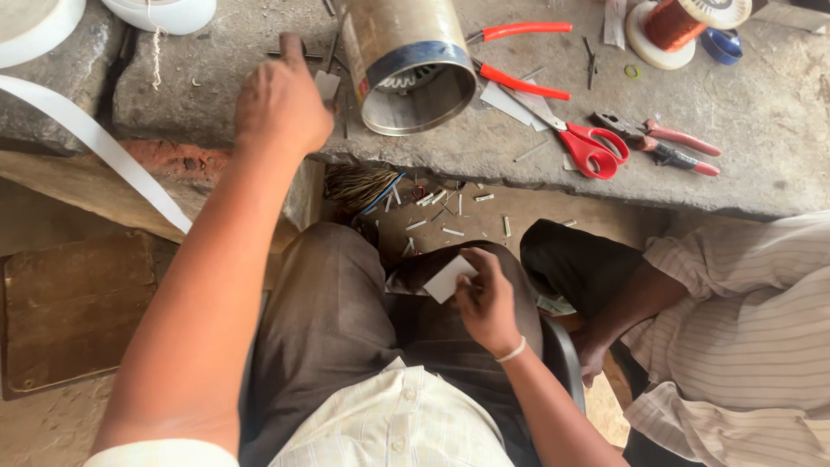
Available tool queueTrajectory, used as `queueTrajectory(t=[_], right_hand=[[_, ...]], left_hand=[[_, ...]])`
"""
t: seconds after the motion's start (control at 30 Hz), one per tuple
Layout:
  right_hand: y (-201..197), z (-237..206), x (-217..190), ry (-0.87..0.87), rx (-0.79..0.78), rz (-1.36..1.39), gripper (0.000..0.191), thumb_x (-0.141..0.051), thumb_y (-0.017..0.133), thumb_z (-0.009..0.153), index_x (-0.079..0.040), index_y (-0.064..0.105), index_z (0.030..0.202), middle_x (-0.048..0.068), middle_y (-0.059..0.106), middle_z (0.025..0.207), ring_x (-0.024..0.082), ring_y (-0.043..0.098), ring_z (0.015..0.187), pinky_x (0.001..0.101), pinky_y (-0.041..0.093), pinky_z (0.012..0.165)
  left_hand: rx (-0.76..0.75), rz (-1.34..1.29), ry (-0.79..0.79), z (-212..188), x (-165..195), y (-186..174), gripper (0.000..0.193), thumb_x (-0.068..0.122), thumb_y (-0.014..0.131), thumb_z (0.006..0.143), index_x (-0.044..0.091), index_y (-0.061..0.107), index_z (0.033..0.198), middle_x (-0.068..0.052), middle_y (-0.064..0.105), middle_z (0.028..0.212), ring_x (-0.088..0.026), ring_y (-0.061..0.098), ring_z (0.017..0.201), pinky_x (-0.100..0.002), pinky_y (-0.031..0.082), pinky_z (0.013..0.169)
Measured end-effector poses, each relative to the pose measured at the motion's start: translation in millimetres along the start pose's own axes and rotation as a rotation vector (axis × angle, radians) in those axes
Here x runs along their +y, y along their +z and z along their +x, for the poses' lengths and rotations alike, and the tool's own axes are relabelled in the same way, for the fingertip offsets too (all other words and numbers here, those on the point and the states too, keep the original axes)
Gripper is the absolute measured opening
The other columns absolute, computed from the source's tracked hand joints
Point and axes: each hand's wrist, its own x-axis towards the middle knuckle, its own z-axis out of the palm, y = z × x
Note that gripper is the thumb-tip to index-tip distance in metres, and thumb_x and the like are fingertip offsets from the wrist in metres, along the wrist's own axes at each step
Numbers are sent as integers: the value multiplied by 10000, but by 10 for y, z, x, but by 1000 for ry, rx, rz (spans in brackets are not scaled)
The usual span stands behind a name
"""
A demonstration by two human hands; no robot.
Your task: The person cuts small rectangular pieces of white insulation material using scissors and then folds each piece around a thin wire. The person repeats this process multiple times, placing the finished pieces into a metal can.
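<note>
My left hand (281,99) reaches out over the stone bench (743,130), its fingers at a small grey paper piece (327,84) beside a metal motor stator cylinder (406,65) that lies on its side with its open end toward me. Whether the fingers pinch the piece is hidden. My right hand (486,303) rests over my lap and holds a small white paper strip (449,278) between thumb and fingers. A white band sits on that wrist.
Red-handled scissors (592,147), pliers (519,56) and a second pair of pliers (666,143) lie on the bench, with a copper wire spool (683,22) at the back. A white tape strip (95,143) runs at the left. Another person in a striped shirt (743,329) sits at my right. Paper scraps litter the ground.
</note>
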Motion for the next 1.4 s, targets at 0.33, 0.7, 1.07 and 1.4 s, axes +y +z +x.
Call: queueTrajectory(t=[0.33, 0.7, 1.07, 1.4], right_hand=[[-7, 134, 353, -232, -47, -92, 455, 75, 652, 871, 36, 534, 1309, 169, 681, 1123, 212, 715, 923, 313, 615, 753], [83, 280, 502, 307, -26, 522, 429, 15, 644, 935, -27, 497, 1336, 35, 642, 1015, 126, 675, 838, 289, 619, 674], [457, 176, 397, 264, -126, 431, 485, -8, 630, 992, -38, 393, 1414, 143, 693, 1042, 152, 670, 859, 290, 591, 699], [530, 333, 486, 266, -167, 425, 455, -73, 631, 1015, -28, 417, 1413, 95, 676, 1037, 144, 645, 824, 275, 570, 693]], left_hand=[[6, -11, -147, 139, 190, 57, 499, 190, 767, 870, -38, 545, 1254, -235, 644, 1113, -355, 684, 961, -445, 597, 749], [42, -826, 192, -1540, -134, 810, 144, 137, 768, 876, 42, 776, 984, -118, 773, 953, -238, 748, 871, -365, 576, 783], [-301, -1063, 0, -1634, 87, 1893, 240, 163, 840, 797, 39, 788, 995, -58, 794, 838, -120, 728, 722, -278, 566, 692], [-376, -1034, -22, -1529, 11, 2055, 253, 191, 860, 794, 34, 781, 976, -54, 791, 841, -114, 724, 723, -268, 567, 694]])
